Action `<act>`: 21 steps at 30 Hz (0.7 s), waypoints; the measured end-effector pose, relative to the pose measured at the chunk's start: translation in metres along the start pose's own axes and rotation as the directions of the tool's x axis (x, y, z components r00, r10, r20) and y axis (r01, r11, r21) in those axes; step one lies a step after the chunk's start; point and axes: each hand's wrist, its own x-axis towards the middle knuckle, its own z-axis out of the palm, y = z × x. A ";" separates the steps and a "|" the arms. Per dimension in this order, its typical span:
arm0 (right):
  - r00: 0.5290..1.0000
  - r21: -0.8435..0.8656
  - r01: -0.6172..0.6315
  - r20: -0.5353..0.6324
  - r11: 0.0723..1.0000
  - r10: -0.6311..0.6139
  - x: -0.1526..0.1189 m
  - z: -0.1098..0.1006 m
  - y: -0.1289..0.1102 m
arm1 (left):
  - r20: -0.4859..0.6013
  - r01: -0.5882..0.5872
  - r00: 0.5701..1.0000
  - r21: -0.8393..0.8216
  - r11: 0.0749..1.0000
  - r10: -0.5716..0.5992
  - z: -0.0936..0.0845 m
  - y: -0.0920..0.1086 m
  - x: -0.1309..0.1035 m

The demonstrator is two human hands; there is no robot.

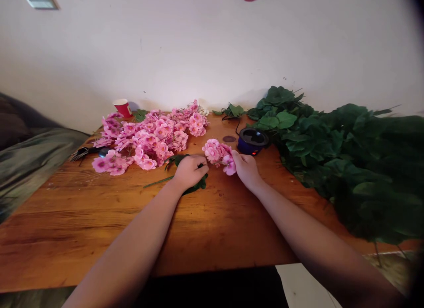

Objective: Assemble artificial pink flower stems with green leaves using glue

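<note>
My left hand (191, 171) is closed round a green leafy stem (195, 186), whose thin end points left over the wooden table (99, 228). Dark leaves show behind and beneath that hand. My right hand (245, 166) is closed on a small cluster of pink artificial flowers (217, 152); the blossoms face left, toward my left hand, and the fingers hide their stem. Just beyond my right hand stands a dark blue pot (249, 144) with a dark liquid-looking surface inside and a lit red light on its front.
A heap of pink artificial flowers (155, 133) lies at the back left, beside a red paper cup (122, 107). Piled green leaves (344, 153) cover the right side and overhang the front edge. A dark-handled tool (104, 152) lies at the left edge. A wall stands behind.
</note>
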 end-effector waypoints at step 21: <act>0.871 0.019 0.067 0.486 0.998 -0.068 0.010 -0.013 -0.001 | 0.078 -0.046 0.996 0.137 0.989 0.036 0.005 0.004 0.005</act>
